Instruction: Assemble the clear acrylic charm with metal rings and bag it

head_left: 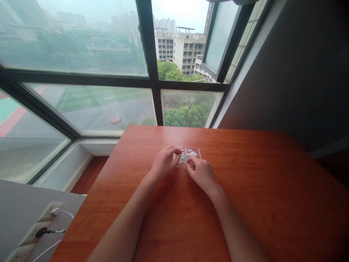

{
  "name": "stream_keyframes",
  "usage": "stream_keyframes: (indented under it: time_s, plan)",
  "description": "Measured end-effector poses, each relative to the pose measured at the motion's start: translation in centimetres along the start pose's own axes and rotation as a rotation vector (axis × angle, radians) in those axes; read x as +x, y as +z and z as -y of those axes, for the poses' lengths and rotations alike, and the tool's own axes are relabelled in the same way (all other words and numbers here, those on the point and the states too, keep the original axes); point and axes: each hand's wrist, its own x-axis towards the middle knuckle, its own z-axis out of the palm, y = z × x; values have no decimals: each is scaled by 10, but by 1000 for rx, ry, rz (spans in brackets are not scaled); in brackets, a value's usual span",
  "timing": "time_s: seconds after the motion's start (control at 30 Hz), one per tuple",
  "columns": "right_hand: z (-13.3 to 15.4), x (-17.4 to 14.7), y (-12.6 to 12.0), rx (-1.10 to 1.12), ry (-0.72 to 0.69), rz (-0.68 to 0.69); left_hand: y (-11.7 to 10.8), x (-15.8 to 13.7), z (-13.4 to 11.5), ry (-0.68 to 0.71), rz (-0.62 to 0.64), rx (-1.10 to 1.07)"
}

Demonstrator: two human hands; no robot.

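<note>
A small clear plate [198, 150] with white shapes on it lies flat on the reddish-brown wooden table [169, 218]. At its left part sits a cluster of tiny white and greenish pieces [183, 158], too small for me to name. My left hand [165, 161] reaches in from the left, thumb and fingers bent together at the cluster's edge. From the right comes my right hand [202, 171], its fingers curled and thumb close to them, over the plate's near edge. Whatever either hand pinches is hidden or too small to tell.
Beyond the table's far edge stand dark-framed windows [155, 85], one pane swung outward. A dark wall [308, 72] rises at the right. Power sockets [35, 233] with a black plug [42, 232] and white cables are on the low wall at the lower left.
</note>
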Motion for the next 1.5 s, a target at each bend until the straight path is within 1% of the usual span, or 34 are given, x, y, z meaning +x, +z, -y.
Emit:
stream_keyframes:
  time_s: [0.13,0.27,0.33,0.57,0.67,0.77,0.87,0.93,1.07,1.13,1.27,1.4,1.5]
  plan:
    - [-4,2,-1,70,-4,-99,-1,0,-2,30,62,-68]
    - [-5,3,-1,82,-21,-132,1,0,-5,85,143,-105]
    - [-5,3,-1,81,-30,-131,3,0,-6,98,159,-105]
    - [-2,1,-1,87,-68,-107,5,1,-4,101,127,-57]
    - [-2,1,0,80,-48,-103,7,0,-2,74,61,-15]
    - [0,0,1,39,-51,-46,11,-1,1,38,-2,37]
    - [5,-1,3,-15,-112,59,10,-1,3,32,0,64]
    - [9,-3,6,-51,-156,113,8,-1,4,28,-18,62]
    - [17,-5,10,-120,-207,177,0,0,7,15,-91,91]
    - [18,-6,11,-153,-194,197,-3,0,8,11,-106,99]
    - [14,-4,10,-204,-114,207,-4,0,8,6,-108,113]
    - [10,-1,10,-213,-55,240,-2,0,6,2,-67,117]
    - [8,0,8,-168,-37,232,-1,0,5,-1,-33,97]
